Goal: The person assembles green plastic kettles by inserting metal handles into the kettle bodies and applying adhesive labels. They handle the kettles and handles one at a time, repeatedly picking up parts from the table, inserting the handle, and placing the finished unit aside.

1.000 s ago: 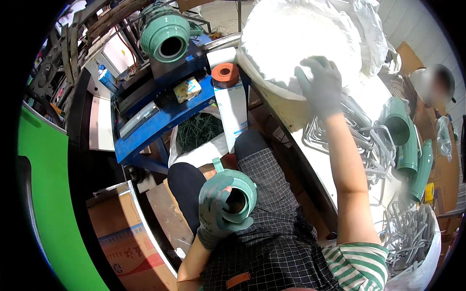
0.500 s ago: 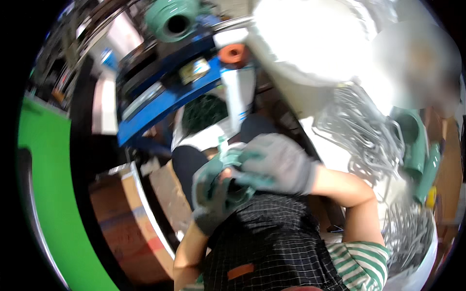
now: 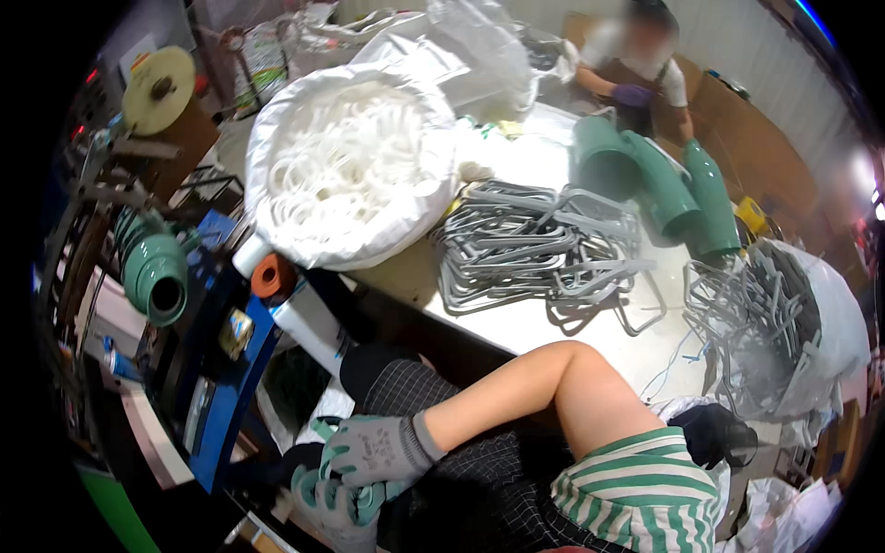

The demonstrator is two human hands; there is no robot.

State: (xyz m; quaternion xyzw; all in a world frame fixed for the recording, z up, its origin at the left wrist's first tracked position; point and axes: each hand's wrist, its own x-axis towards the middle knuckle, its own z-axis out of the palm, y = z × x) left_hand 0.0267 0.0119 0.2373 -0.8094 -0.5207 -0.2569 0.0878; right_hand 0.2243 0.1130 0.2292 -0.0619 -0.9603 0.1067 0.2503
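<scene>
Lowered from the white bag (image 3: 277, 198), both gloved hands (image 3: 369, 461) are now clasped round a green fitting (image 3: 318, 433) — best kept squarely gripped.

Desk (image 3: 516, 318) centre, running toward 1 o'clock. On desk at 11 o'clock: open sack of rings (image 3: 346, 175). Heap of wire hangers (image 3: 539, 244) at centre, just right of sack. Pipe elbows (image 3: 659, 184) at 1 o'clock, behind heap. Bag of wire hangers (image 3: 784, 332) at 3 o'clock, at desk edge. Pipe fitting on stand (image 3: 155, 276) at 9 o'clock, left of desk. Both gloved hands, right (image 3: 378, 449) over left (image 3: 332, 498), at 6 o'clock on lap, below desk edge. Another person (image 3: 636, 69) at 12 o'clock, behind desk.
</scene>
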